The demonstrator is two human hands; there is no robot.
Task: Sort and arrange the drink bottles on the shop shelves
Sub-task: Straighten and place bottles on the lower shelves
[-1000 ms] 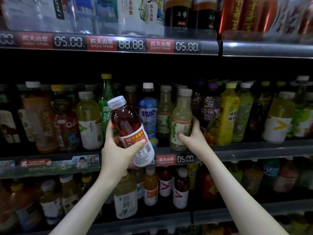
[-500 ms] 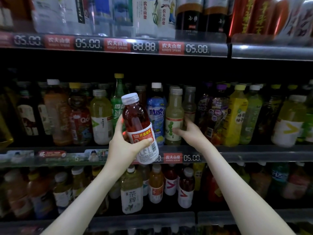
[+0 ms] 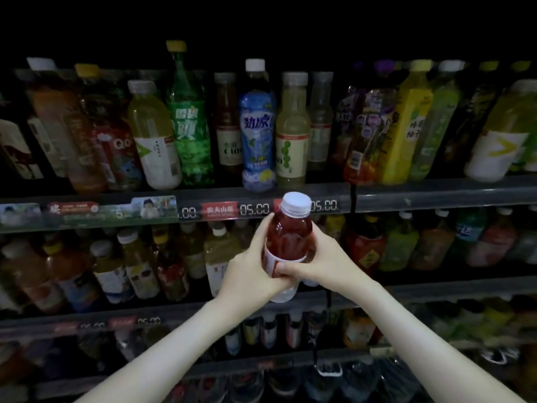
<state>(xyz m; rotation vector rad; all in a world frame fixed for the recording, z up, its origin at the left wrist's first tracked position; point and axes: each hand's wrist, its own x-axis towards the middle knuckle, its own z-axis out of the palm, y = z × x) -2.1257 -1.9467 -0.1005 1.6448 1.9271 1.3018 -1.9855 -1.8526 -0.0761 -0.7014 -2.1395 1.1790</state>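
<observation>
Both hands on red drink bottle [image 3: 290, 242] w/ white cap, upright, held in front of the price rail [image 3: 406, 199] — L hand [image 3: 251, 271] wraps its left side, R hand [image 3: 322, 264] grips the right, thumb across the label. Blue bottle [image 3: 257, 135] & pale green one [image 3: 292, 132] stand on shelf just above

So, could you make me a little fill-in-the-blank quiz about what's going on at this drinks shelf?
1. The left hand and right hand together grip one bottle of ____ drink.
2. Its cap is ____.
3. The green bottle standing on the shelf above has a ____ cap.
Missing words: red, white, yellow.
</observation>
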